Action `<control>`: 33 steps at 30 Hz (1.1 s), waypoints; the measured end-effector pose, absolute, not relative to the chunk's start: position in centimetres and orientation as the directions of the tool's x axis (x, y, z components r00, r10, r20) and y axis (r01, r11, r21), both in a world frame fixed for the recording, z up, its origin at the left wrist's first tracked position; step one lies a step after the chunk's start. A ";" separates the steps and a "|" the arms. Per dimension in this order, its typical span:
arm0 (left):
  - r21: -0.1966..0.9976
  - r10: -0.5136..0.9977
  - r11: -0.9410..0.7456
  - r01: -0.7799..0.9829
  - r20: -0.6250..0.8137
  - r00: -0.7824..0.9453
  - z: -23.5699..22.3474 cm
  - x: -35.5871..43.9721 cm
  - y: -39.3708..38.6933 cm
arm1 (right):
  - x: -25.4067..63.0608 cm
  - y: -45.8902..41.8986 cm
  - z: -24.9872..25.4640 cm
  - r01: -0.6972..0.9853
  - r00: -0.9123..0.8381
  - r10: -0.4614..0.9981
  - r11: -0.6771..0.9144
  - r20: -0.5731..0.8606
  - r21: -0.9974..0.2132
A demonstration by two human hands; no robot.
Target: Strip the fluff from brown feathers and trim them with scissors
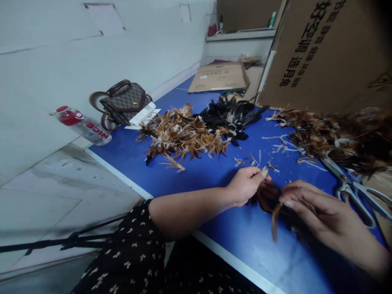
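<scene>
My left hand [246,184] is closed in a pinch on a small bunch of feathers [266,199], whose brown and dark parts hang below the fingers. Close to its right, my right hand [318,212] pinches a brown feather [275,224] between thumb and fingers, slightly blurred. More feather pieces seem to lie in the right palm, but I cannot make them out well. Beyond the hands a pile of brown feather bunches [186,136] and a pile of black feathers [229,114] lie on the blue table [128,163]. Another brown feather pile [333,130] lies at the right.
Large scissors [346,183] lie right of my right hand. Feather scraps and clear tape strips [283,145] are scattered before the hands. A handbag [127,102], a plastic bottle [84,124] and white papers [143,116] sit at the left. Cardboard [219,77] lies at the back; a big carton [324,57] stands right.
</scene>
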State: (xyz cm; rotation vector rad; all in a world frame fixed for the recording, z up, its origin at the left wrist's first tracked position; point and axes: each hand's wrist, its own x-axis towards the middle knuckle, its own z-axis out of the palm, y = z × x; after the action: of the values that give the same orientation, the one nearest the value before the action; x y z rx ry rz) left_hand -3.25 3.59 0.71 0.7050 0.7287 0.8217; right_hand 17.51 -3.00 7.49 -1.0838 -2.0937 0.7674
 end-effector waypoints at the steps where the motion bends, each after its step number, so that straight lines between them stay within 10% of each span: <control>1: 0.777 0.811 0.506 -0.374 -0.281 0.513 0.7 -3.2 3.4 | 17.4 -2.8 7.0 0.489 -0.423 0.847 0.512 0.322 -0.706; 13: 0.808 0.739 0.477 -0.347 -0.154 0.656 2.1 -3.7 1.9 | 16.9 -2.2 4.4 0.661 -0.198 0.834 0.501 0.515 -0.558; 33: 0.777 0.688 0.536 -0.331 -0.175 0.704 0.5 -3.2 2.3 | 16.0 -2.2 4.3 0.422 -0.004 0.985 0.159 0.173 -0.893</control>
State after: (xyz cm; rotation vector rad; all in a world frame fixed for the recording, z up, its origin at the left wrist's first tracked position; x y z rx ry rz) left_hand -3.25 2.31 0.52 0.7921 0.5030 0.6375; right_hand 15.97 -2.22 4.29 -1.3968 -1.5681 0.8176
